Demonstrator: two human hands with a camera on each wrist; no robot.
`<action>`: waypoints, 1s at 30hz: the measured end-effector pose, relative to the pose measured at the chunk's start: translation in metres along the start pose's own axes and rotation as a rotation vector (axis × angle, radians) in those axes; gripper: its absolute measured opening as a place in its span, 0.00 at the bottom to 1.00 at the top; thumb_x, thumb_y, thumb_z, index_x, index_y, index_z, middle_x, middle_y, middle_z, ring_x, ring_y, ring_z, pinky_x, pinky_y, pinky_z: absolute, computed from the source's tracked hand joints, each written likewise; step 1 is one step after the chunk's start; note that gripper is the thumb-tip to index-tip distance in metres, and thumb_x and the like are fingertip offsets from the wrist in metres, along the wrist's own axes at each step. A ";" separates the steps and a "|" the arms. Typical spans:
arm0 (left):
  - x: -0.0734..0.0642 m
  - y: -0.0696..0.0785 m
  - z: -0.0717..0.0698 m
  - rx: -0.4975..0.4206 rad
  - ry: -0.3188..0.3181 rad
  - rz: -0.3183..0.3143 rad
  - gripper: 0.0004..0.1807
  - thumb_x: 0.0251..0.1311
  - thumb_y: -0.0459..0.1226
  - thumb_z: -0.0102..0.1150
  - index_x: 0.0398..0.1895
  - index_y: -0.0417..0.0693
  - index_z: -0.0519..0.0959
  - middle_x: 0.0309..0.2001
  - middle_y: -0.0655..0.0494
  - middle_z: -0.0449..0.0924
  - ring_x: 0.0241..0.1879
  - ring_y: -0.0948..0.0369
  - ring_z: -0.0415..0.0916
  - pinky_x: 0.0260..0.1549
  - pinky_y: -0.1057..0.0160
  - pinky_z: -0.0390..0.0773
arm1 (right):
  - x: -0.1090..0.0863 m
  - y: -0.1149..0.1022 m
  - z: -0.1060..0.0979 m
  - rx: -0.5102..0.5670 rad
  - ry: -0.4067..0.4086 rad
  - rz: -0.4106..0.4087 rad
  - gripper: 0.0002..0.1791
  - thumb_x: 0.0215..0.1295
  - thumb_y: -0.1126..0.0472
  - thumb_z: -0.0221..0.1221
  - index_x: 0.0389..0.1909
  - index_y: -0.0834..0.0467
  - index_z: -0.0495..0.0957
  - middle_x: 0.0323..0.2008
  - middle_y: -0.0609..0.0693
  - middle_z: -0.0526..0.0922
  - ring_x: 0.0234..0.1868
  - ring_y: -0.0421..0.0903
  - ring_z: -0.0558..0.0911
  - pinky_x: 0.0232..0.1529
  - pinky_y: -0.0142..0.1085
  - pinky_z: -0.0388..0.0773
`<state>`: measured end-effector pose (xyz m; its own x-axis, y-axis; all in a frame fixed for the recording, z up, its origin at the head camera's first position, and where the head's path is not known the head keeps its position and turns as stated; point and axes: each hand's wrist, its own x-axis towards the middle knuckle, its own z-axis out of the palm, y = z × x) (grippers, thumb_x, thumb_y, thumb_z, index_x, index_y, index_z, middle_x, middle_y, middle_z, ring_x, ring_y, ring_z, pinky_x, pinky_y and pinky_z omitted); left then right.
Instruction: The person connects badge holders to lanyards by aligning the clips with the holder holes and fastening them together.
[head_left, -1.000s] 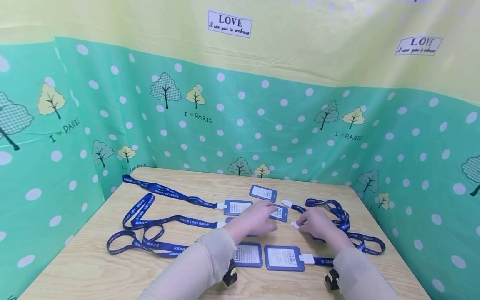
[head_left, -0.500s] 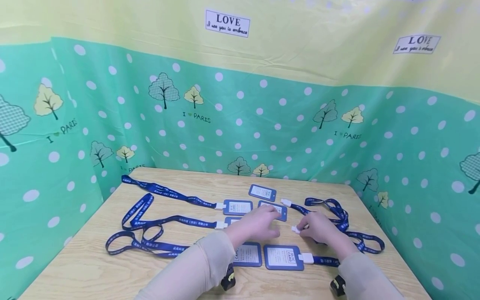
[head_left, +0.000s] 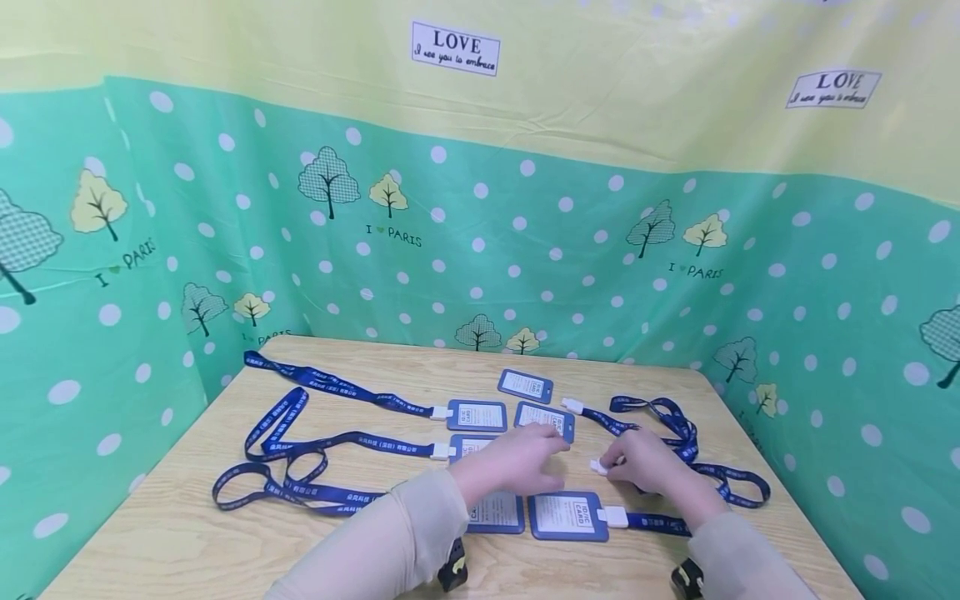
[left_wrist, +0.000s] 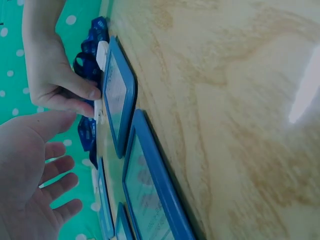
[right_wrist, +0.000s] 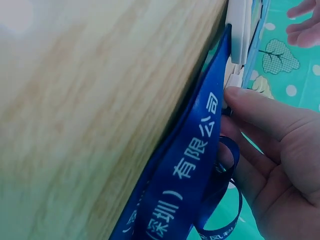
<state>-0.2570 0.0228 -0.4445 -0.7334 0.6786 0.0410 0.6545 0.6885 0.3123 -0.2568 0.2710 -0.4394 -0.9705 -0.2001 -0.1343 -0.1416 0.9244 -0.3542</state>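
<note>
Head view: right hand [head_left: 643, 463] fingers pinch a white clip [head_left: 598, 467]; left hand [head_left: 517, 457] fingers spread, relaxed, over a badge [head_left: 545, 417], mid-bench [head_left: 150, 533].

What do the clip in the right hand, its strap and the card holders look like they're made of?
White clip pinched by the right hand: smooth, probably moulded plastic. Blue lanyard strap: woven fabric, matte, with printed white characters. Card holder: blue frame with raised rim, likely plastic, slightly glossy.
</note>
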 end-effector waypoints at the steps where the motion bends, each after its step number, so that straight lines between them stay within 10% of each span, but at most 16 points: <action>1: 0.000 0.001 0.000 0.001 -0.002 0.005 0.34 0.63 0.55 0.66 0.72 0.60 0.72 0.72 0.59 0.67 0.70 0.59 0.65 0.67 0.56 0.69 | -0.001 0.000 -0.001 -0.004 0.001 -0.003 0.08 0.57 0.63 0.73 0.37 0.49 0.90 0.43 0.48 0.87 0.44 0.45 0.82 0.48 0.50 0.83; 17: 0.000 0.006 0.001 0.035 -0.020 0.041 0.35 0.63 0.56 0.66 0.71 0.59 0.72 0.71 0.60 0.68 0.70 0.61 0.65 0.67 0.59 0.69 | -0.005 0.001 -0.001 -0.022 0.014 -0.012 0.08 0.57 0.64 0.73 0.36 0.49 0.90 0.42 0.47 0.88 0.40 0.43 0.80 0.45 0.47 0.83; 30: 0.015 -0.003 -0.009 0.002 0.032 -0.050 0.37 0.65 0.53 0.65 0.76 0.57 0.66 0.76 0.57 0.61 0.74 0.56 0.60 0.70 0.54 0.66 | -0.004 0.002 0.001 -0.007 0.024 0.015 0.09 0.56 0.65 0.74 0.36 0.48 0.91 0.42 0.47 0.88 0.42 0.43 0.82 0.46 0.47 0.84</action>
<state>-0.2716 0.0281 -0.4362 -0.7705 0.6350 0.0558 0.6174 0.7216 0.3131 -0.2534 0.2731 -0.4404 -0.9769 -0.1786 -0.1175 -0.1285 0.9296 -0.3455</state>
